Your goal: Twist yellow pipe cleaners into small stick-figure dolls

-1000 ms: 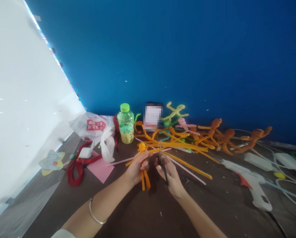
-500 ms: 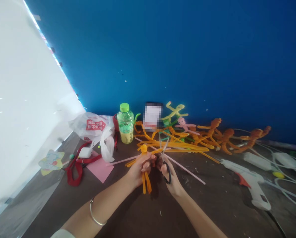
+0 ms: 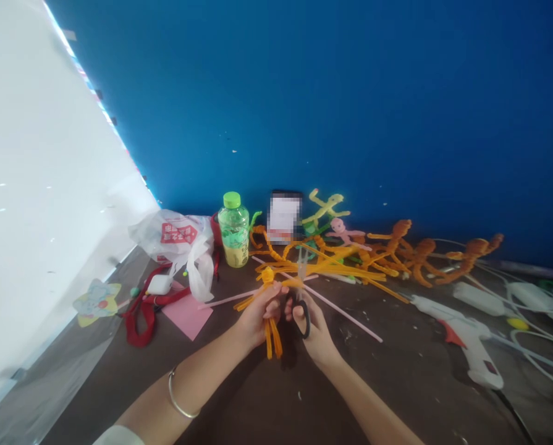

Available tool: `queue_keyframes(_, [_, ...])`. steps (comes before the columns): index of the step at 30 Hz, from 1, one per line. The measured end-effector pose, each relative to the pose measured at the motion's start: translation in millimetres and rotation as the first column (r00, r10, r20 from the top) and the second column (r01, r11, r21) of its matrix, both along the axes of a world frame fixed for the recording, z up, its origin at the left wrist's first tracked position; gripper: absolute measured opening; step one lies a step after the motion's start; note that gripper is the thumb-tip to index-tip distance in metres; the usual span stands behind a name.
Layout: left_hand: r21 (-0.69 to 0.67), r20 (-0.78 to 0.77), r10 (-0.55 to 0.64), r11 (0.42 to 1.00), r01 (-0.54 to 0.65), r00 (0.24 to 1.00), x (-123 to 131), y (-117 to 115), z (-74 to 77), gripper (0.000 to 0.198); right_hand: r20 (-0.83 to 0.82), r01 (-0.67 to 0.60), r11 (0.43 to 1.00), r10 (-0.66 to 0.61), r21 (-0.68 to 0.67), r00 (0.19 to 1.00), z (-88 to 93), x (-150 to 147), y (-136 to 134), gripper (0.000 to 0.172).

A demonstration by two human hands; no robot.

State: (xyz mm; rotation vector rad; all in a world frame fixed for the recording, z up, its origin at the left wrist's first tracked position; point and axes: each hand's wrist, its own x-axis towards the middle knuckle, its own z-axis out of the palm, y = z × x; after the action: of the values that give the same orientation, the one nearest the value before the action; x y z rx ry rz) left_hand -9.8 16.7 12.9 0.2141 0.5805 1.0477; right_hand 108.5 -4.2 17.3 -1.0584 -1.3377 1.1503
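My left hand (image 3: 259, 314) is closed round a small orange pipe-cleaner figure (image 3: 267, 274). Its looped head sticks up above the fingers, and several strands hang below the palm. In my right hand (image 3: 321, 330) are scissors (image 3: 306, 320) with black handles, thumb and fingers in the loops. Their blades point away from me, nearly together, across the orange arm that reaches right from the figure. Whether that arm is cut through I cannot tell. Just beyond the hands lie loose orange pipe cleaners (image 3: 336, 270) and a pink pipe cleaner (image 3: 350, 317).
Behind stand a green-capped bottle (image 3: 234, 238), a phone-like device (image 3: 284, 216) and several twisted figures (image 3: 396, 238). A white glue gun (image 3: 466, 346) with cords lies right. To the left are a plastic bag (image 3: 174, 235), red strap (image 3: 140, 327) and pink paper (image 3: 188, 315).
The scissor blades have come together from a spread position, and my right hand has shifted slightly left. My left hand keeps its grip on the orange figure.
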Motion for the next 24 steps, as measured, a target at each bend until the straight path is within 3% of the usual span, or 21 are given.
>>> queue_keyframes(8, [0.000,0.032,0.027,1.000,-0.027,0.999,-2.8,0.9,1.5,0.019,0.163,0.168,0.984,-0.175,0.054,0.971,-6.1,4.1,3.3,0.028])
queue_keyframes(10, [0.006,0.040,0.020,1.000,-0.020,0.999,-3.5,1.3,1.6,0.019,0.276,0.249,0.963,-0.267,0.100,0.923,-4.9,9.3,6.6,0.027])
queue_keyframes(12, [0.011,0.051,0.022,1.000,-0.022,0.998,-4.6,2.1,1.5,0.019,0.460,0.284,0.941,-0.338,0.186,0.821,0.5,17.5,11.2,0.029])
queue_keyframes(15, [0.002,0.092,0.025,1.000,-0.025,0.995,-6.7,3.2,2.1,0.017,0.737,0.251,0.933,-0.359,0.259,0.573,15.2,32.2,17.4,0.028])
queue_keyframes(18, [-0.025,0.146,0.015,1.000,-0.011,0.989,-8.6,3.0,5.0,0.012,0.885,0.173,0.974,-0.209,0.149,0.416,28.4,43.0,19.6,0.020])
queue_keyframes(21, [-0.041,0.184,-0.010,0.999,0.018,0.983,-9.9,2.3,9.3,0.011,0.923,0.034,0.996,-0.091,0.084,0.374,33.8,45.4,18.1,0.008])
queue_keyframes(24, [-0.067,0.204,-0.036,0.996,0.051,0.978,-11.1,2.1,13.0,0.017,0.877,-0.103,0.976,-0.124,0.192,0.463,37.7,42.0,14.5,0.016])
